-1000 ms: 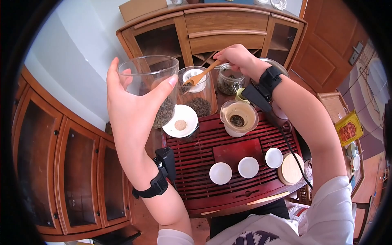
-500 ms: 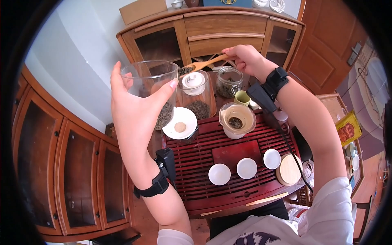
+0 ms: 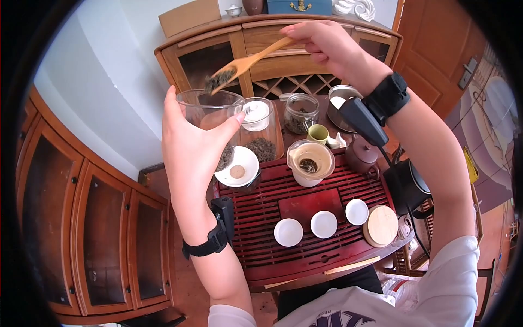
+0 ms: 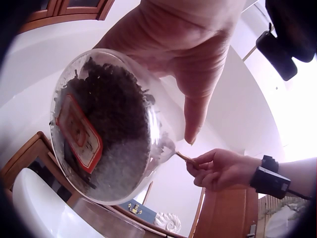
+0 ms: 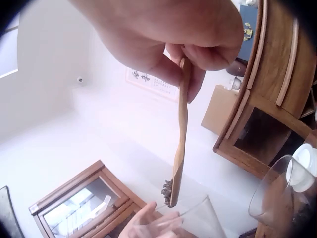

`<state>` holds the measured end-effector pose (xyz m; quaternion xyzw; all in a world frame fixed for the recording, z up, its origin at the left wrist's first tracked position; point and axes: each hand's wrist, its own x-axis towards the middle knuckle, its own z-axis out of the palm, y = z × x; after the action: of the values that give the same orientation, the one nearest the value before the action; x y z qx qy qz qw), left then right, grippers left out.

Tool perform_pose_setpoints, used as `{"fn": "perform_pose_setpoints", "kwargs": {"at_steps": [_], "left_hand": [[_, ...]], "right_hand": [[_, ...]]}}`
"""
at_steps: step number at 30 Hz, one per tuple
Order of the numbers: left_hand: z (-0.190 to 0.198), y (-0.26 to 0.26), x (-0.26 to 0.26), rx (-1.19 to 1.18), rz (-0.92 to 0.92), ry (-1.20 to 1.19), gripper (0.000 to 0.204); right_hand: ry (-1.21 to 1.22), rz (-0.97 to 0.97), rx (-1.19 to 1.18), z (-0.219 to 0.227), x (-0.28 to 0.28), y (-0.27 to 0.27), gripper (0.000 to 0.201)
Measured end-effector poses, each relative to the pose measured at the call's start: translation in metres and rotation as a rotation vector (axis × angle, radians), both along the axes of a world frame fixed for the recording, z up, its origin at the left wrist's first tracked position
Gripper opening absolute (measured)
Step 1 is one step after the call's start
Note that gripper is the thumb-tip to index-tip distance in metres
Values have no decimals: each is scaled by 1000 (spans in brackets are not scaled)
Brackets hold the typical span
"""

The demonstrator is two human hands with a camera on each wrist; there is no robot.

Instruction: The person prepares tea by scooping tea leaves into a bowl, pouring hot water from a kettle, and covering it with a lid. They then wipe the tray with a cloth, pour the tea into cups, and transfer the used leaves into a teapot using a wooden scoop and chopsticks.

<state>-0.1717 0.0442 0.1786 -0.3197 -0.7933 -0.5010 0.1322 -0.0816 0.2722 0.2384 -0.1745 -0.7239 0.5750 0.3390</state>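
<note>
My left hand (image 3: 190,139) grips a clear glass jar (image 4: 106,134) around its side, thumb and fingers spread about it. Dark tea leaves fill part of the jar, and a red-edged label (image 4: 81,135) shows at its base. My right hand (image 3: 335,49) pinches the handle end of a wooden tea scoop (image 3: 248,62). Some tea leaves (image 5: 167,192) lie in the scoop's tip, which slants down right over the jar's mouth. Behind the held jar stands a second glass container (image 3: 271,122) with leaves at its bottom.
A slatted red tea tray (image 3: 261,218) carries a strainer (image 3: 297,155) over a white vessel, white cups (image 3: 288,232), and a round wooden lid (image 3: 382,223). A white dish (image 3: 248,158), clasp jar (image 3: 300,113), green cup (image 3: 317,133), teapot (image 3: 360,155) and dark kettle (image 3: 403,185) stand around.
The scoop has risen with leaves from the second glass container and moved left over the held jar's mouth. My right hand is higher; my left hand keeps hold of the jar.
</note>
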Motion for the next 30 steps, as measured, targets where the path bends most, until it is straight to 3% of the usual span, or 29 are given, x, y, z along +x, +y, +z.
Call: {"fn": "perform_pose_setpoints", "kwargs": {"at_steps": [5,9,12,14,16,20,24,30], "left_hand": [[1,-1,1,4,-13,-4,107],[0,-1,-1,-2,-2,5,108],[1,-3,-2,8,-7,6,108],[2,-5,-4,13,-14,-2,109],[2,-7,-7,6,35,-2,110],[5,-15,-8,36,50,-12,111],[6,-18,-10,55,60,-25,112],[6,-15,-8,61,52,-18,111]], "right_hand": [[65,17,324,-5,-1,-17,21],[121,-16,314,-3,-2,-16,22],[239,-11,259,-9,-6,14,22],[304,-141,110,-13,-8,24,23],[317,-230,166,-23,-10,19,22],[241,-367,297,-67,-31,47,23],[-114,-289,509,-84,-37,36,25],[-397,-51,808,-98,-48,3,21]]}}
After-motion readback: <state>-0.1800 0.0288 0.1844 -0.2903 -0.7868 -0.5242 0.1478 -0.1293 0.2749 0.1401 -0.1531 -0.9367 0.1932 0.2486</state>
